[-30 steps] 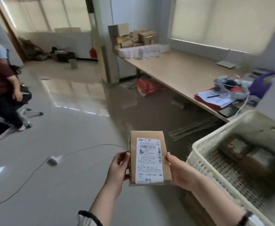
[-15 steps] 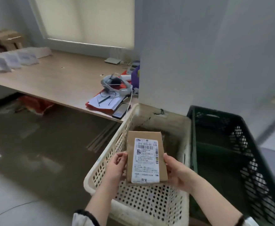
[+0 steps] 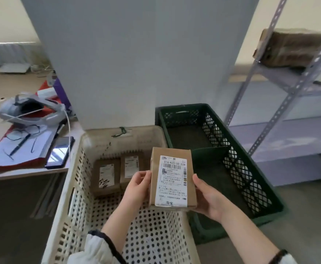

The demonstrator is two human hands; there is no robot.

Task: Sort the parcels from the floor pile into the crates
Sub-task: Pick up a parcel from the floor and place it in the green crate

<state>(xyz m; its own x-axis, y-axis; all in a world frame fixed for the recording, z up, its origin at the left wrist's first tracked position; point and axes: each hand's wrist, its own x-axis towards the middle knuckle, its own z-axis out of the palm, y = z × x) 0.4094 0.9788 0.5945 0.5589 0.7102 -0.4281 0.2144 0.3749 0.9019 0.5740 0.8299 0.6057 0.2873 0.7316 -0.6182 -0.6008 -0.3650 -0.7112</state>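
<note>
Brown parcel [image 3: 172, 178]: over the cream crate's [image 3: 77, 180] right rim.
Left hand [image 3: 136, 184]: grips its left edge.
Right hand [image 3: 208, 197]: cups its right edge.
Green crate [image 3: 241, 168]: just beside, rightward.
Stowed parcels [image 3: 106, 176]: cream crate's far end.

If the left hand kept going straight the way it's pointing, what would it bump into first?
The parcel, which the left hand grips at its edge. Beyond that, probably the far wall of the white crate, though depth is unclear.

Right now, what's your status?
Left hand and right hand grip the parcel, above white crate and green crate. Two parcels inside white. Nothing blocking.
</note>
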